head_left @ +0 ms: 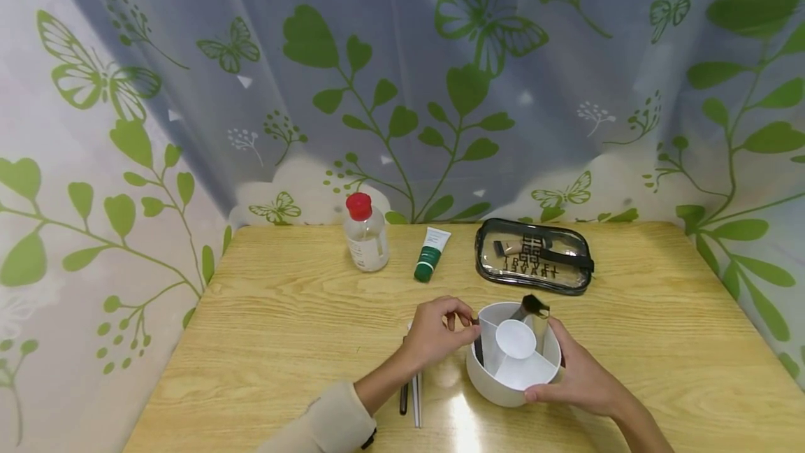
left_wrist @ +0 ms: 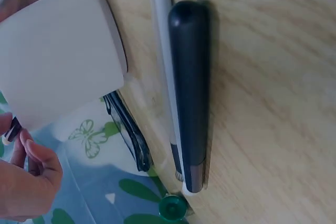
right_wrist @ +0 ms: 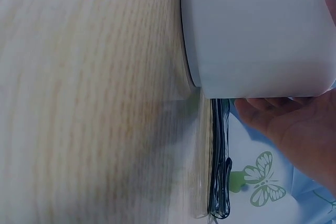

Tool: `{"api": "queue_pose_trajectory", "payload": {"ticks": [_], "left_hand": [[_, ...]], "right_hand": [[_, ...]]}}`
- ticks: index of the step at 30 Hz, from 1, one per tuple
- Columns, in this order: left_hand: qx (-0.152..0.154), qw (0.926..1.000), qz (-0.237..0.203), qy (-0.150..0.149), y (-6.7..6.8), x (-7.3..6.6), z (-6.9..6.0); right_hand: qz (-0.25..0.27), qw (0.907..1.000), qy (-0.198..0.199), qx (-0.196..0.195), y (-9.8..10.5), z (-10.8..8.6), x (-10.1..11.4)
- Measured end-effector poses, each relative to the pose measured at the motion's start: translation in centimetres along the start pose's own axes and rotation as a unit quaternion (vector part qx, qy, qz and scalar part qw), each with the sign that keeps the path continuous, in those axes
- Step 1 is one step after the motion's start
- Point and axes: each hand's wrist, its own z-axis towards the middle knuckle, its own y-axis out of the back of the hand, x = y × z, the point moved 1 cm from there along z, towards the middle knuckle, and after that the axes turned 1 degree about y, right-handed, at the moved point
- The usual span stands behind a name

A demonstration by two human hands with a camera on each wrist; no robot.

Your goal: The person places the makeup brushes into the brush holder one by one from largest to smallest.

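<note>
A round white divided container (head_left: 497,391) stands on the table, with a dark-bristled brush (head_left: 534,305) in its back right compartment. My left hand (head_left: 438,333) pinches a slim dark item (head_left: 479,349) that reaches down inside the container's left wall. In the left wrist view, the end of that item (left_wrist: 14,128) shows between thumb and finger of the left hand (left_wrist: 31,177). My right hand (head_left: 585,376) grips the container's right side, thumb at the front; in the right wrist view the hand (right_wrist: 299,129) lies along its wall (right_wrist: 262,35).
Left of the container lie a dark-handled brush (head_left: 404,397) and light sticks (head_left: 417,400). Behind stand a clear bottle with a red cap (head_left: 367,240) and, lying down, a green and white tube (head_left: 431,254). A clear black-edged pouch (head_left: 534,256) is at the back right.
</note>
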Motion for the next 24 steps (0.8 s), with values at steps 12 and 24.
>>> {"api": "queue_pose_trajectory", "payload": {"ticks": [12,24], "left_hand": [[0.003,0.9985,0.053,-0.008,-0.79,-0.28,-0.85],[0.005,0.9987,0.042,-0.028,-0.31,0.19,-0.55]], "right_hand": [[0.01,0.9996,-0.02,0.017,0.19,0.04,0.41],[0.006,0.9998,-0.011,0.014,0.14,0.02,0.25]]}}
